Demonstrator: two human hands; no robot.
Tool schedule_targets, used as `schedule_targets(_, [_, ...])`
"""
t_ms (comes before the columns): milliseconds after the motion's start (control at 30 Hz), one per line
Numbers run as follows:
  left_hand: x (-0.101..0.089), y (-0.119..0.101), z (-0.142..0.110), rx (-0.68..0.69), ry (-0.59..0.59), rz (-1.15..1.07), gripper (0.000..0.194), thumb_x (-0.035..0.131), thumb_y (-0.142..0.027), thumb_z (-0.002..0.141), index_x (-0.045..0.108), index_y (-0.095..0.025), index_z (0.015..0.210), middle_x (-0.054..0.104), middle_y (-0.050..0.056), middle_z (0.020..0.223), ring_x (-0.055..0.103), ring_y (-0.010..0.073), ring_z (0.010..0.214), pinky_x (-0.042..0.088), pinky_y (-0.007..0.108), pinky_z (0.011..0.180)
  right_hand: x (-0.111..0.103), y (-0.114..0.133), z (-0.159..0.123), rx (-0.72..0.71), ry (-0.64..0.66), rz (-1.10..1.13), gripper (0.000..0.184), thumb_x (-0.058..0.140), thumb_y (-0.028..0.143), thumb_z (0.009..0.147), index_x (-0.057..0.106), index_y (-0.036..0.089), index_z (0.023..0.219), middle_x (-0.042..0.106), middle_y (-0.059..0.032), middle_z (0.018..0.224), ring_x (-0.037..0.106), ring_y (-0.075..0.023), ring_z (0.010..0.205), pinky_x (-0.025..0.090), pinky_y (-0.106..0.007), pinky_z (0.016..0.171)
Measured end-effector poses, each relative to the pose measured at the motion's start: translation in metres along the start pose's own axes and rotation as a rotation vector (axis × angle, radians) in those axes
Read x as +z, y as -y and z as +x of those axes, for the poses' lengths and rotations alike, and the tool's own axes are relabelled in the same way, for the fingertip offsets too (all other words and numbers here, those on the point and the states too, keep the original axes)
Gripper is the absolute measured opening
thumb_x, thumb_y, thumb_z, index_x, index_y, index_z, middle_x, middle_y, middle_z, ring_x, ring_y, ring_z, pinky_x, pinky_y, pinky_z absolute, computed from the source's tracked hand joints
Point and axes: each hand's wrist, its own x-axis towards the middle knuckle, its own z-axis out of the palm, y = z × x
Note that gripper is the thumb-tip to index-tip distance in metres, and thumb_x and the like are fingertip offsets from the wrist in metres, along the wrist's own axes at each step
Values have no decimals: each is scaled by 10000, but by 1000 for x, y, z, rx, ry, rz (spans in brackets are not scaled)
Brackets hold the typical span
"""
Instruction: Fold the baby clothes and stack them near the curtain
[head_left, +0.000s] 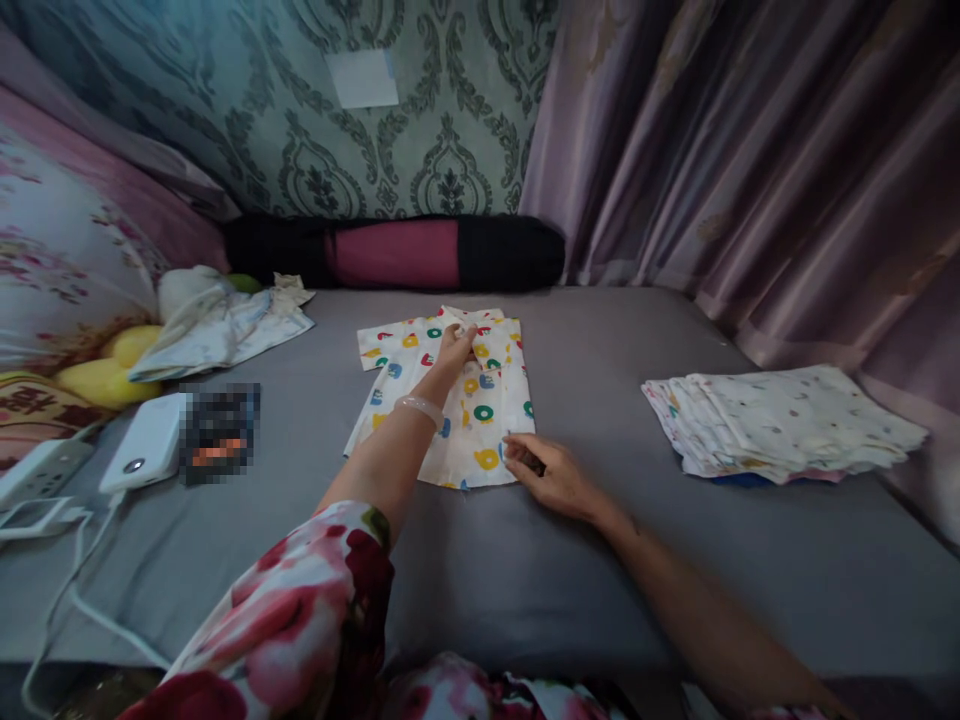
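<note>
A small white short-sleeved shirt (484,385) with a collar and colourful letter-like prints lies spread on the grey bed sheet. Reaching across it, my left hand (456,343) has its fingers closed on the cloth just below the collar. A pale bangle (421,408) circles the left wrist, and that forearm covers part of the shirt's front. At the lower right edge of the shirt, near the hem, my right hand (551,475) pinches the fabric between thumb and fingers. The shirt's right sleeve lies over its body, while the left one sticks outward.
A stack of folded printed cloths (780,420) lies to the right. On the left are a white power bank (146,440), a power strip (41,475), cables and a crumpled printed cloth (232,325). A black and maroon bolster (394,252) runs along the wall.
</note>
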Motion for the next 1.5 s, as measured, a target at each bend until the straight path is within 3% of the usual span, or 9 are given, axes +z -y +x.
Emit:
schedule_targets(100, [1,7,-6,165,-24,181,652,613,-336,869,316,-224,1438,574,-41,771,597,99,670,505,216,701,-9,4,13,16,-35,-18,277,469,368,962,660,191,1059,703,-57,973,654,-158,879,514,-300,827])
schedule_targets(267, [2,20,-8,405,-9,413,506,644,-239,804,527,-178,1293,615,26,897,589,164,819,498,305,827,-19,-16,68,-64,-102,-229,399,326,349,985,630,166,1167,633,-123,1240,571,-200,1184,416,-373,1053])
schedule_targets(367, [3,26,-3,509,-28,485,410,650,-186,766,596,-159,1172,619,84,1038,591,210,916,486,381,905,-14,-37,106,43,-66,-396,504,290,372,973,522,129,1349,478,-163,1452,405,-252,1372,306,-459,1143])
schedule_targets(500, [4,29,0,566,-13,575,418,622,-184,781,580,-135,1194,577,138,1170,576,242,1054,466,401,966,-5,-55,143,260,-14,-540,609,184,413,987,372,93,1469,312,-165,1558,254,-270,1453,184,-531,1178])
schedule_targets(667, [6,29,-2,606,14,774,474,577,-141,791,540,-127,1263,505,168,1340,462,281,1253,368,434,1086,-8,-70,171,303,21,-658,626,118,408,995,318,94,1499,250,-138,1588,181,-248,1476,151,-516,1183])
schedule_targets(1033, [9,31,-1,578,33,862,620,512,-137,801,411,-145,1412,394,148,1499,342,302,1367,329,480,1111,-26,-104,227,338,-32,-809,595,184,429,988,372,90,1439,316,-195,1544,267,-306,1425,194,-587,1127])
schedule_targets(1200, [8,32,0,594,36,811,638,502,-113,773,430,-174,1405,424,122,1487,340,285,1370,336,475,1112,-25,-111,234,336,-121,-791,581,204,431,983,414,78,1394,372,-219,1496,316,-323,1379,226,-586,1095])
schedule_targets(1333, [6,31,-1,596,59,796,653,497,-112,762,437,-189,1408,422,113,1496,341,304,1364,322,507,1111,-24,-104,228,199,-183,-853,502,276,367,970,487,90,1331,449,-219,1421,378,-338,1309,265,-561,1053])
schedule_targets(1500, [6,29,-3,590,66,788,688,483,-93,750,429,-226,1423,406,86,1513,337,301,1362,320,516,1102,-19,-103,228,29,-211,-871,393,365,238,917,598,121,1211,591,-185,1208,507,-306,1115,366,-444,941])
